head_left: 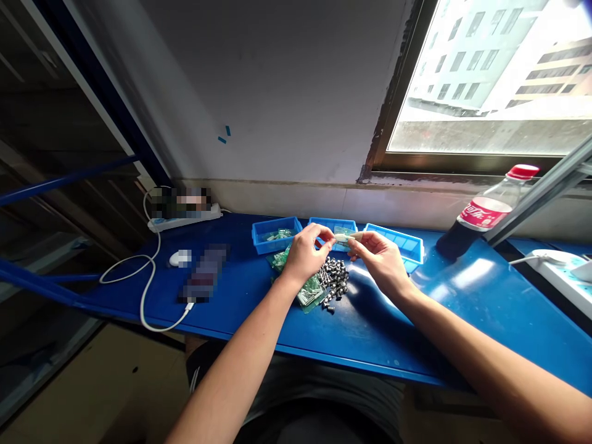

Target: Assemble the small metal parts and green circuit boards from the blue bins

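My left hand [306, 251] and my right hand [380, 259] meet above the blue bench [370, 320], fingers pinched on a small pale green part [345, 236] held between them. Under the hands lie a heap of small dark metal cylinders [335, 279] and a pile of small green pieces [309, 291]. Behind them stand three blue trays: the left tray [274, 234] holds green pieces, the middle tray [333, 223] is partly hidden by my fingers, and the right tray [401, 244] looks bare inside.
A cola bottle [481, 217] with a red cap leans at the right by the window. A white power strip [185, 217], a white cable [148, 277], a small white object [180, 258] and a blurred flat item [206, 279] lie on the left. Another white strip [562, 271] sits far right.
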Demonstrator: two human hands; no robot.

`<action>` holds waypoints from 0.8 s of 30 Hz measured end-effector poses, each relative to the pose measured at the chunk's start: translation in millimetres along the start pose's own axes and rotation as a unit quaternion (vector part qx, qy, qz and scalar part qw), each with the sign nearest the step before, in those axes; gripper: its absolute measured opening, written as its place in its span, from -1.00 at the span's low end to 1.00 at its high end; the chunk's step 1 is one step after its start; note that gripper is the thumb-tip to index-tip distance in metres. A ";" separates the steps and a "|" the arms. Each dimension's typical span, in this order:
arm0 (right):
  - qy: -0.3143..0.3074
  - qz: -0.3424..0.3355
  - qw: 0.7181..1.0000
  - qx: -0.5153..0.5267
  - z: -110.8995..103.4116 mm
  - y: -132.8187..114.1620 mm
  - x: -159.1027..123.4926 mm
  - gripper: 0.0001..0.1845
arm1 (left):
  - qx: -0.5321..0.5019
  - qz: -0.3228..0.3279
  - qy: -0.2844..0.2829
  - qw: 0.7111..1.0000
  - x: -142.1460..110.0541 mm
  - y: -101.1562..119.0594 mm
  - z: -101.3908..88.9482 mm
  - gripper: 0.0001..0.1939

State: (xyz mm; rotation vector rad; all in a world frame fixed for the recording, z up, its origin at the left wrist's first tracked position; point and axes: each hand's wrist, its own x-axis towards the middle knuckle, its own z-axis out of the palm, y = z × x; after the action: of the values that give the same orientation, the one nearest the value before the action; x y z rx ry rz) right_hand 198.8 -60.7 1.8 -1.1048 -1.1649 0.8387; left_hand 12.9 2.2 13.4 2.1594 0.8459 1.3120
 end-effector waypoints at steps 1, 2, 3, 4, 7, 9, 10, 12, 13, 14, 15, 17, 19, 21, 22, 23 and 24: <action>-0.005 0.001 1.000 0.004 0.5 -0.6 -0.4 -0.55 | -0.001 0.010 -0.016 1.000 -0.2 0.8 0.3 -0.94; -0.015 0.004 1.000 0.011 0.9 -1.3 -0.8 -0.55 | -0.008 0.016 -0.034 0.999 -0.5 2.2 0.3 -0.90; -0.027 0.008 0.999 0.017 1.3 -2.0 -1.2 -0.55 | -0.019 0.019 -0.048 0.998 -0.9 3.9 0.1 -0.86; -0.037 0.012 0.999 0.022 1.5 -2.8 -1.5 -0.56 | -0.030 0.019 -0.056 0.998 -1.1 5.7 -0.3 -0.81; -0.049 0.010 0.998 0.022 0.9 -4.7 -2.1 -0.59 | -0.056 0.010 -0.062 0.996 -1.3 9.3 -1.9 -0.73; -0.057 0.002 0.998 0.015 -0.3 -4.8 -2.2 -0.62 | -0.068 0.005 -0.066 0.996 -0.8 8.5 -2.2 -0.67; -0.060 -0.001 0.998 0.014 -0.9 -4.5 -2.1 -0.63 | -0.071 0.003 -0.065 0.995 -0.5 7.1 -1.9 -0.67; -0.061 -0.008 0.998 0.011 -1.7 -3.0 -1.6 -0.63 | -0.070 -0.005 -0.048 0.996 0.0 3.0 -0.7 -0.72; -0.058 -0.011 0.998 0.009 -1.8 -1.9 -1.2 -0.63 | -0.068 -0.012 -0.036 0.997 0.2 0.8 0.1 -0.76; -0.050 -0.015 0.999 0.004 -1.8 -0.8 -0.7 -0.63 | -0.068 -0.021 -0.024 0.997 0.3 -1.2 0.9 -0.79; -0.041 -0.016 0.999 -0.003 -1.6 0.3 -0.2 -0.62 | -0.071 -0.030 -0.014 0.997 0.3 -2.7 1.6 -0.81; -0.019 -0.019 0.999 -0.019 -1.1 2.2 0.9 -0.57 | -0.091 -0.048 -0.011 0.995 0.0 -4.2 2.6 -0.81; -0.008 -0.017 0.999 -0.026 -0.4 3.1 1.4 -0.50 | -0.119 -0.063 -0.022 0.991 -0.6 -3.9 3.1 -0.79; -0.020 -0.012 1.000 -0.021 0.3 3.2 1.2 -0.47 | -0.143 -0.070 -0.044 0.986 -1.4 -2.8 3.4 -0.77; -0.029 -0.010 0.999 -0.014 0.6 3.1 1.0 -0.48 | -0.153 -0.073 -0.056 0.984 -1.8 -2.3 3.5 -0.76; -0.038 -0.008 0.999 -0.006 0.8 3.2 0.8 -0.50 | -0.159 -0.073 -0.065 0.982 -2.1 -2.0 3.6 -0.75; -0.043 -0.006 0.999 0.000 0.9 3.4 0.7 -0.52 | -0.156 -0.074 -0.066 0.983 -2.2 -1.8 3.6 -0.73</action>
State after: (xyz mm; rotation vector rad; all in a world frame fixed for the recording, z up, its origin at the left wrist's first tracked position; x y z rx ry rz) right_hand 198.2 -58.9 -1.3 -1.0683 -1.2421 0.8842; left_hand 14.8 1.6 9.4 1.8772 0.6813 1.1300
